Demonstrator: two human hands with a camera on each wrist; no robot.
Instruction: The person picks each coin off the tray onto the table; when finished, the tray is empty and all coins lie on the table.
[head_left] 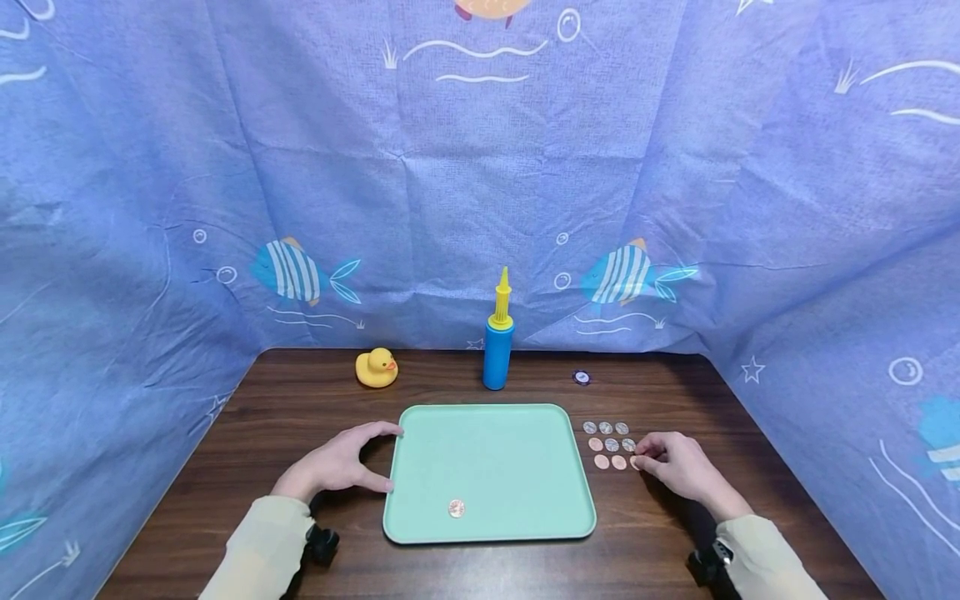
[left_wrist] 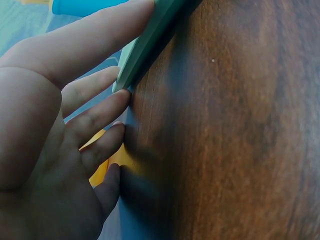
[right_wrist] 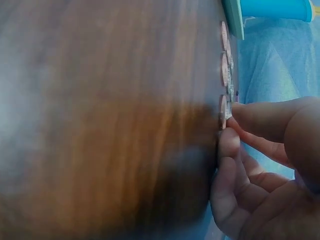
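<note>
A mint-green tray [head_left: 517, 467] lies on the table with one copper coin [head_left: 457, 508] near its front left. My left hand [head_left: 341, 458] is spread at the tray's left edge, its thumb and fingertips right at the rim. To the tray's right, copper and silver coins sit flat in three short rows. The right hand [head_left: 678, 468] has its thumb and curled fingers at the copper coin [right_wrist: 223, 111] ending the front row. In the head view these fingers partly cover that coin. A silver coin [head_left: 628, 445] is close by, just behind it.
Along the back of the dark wood table stand a yellow rubber duck [head_left: 377, 368] and an upright blue hand pump [head_left: 498, 350] with a yellow nozzle. A small dark-rimmed chip [head_left: 581, 377] lies at the back right. Blue patterned cloth [head_left: 465, 183] hangs behind and beside the table.
</note>
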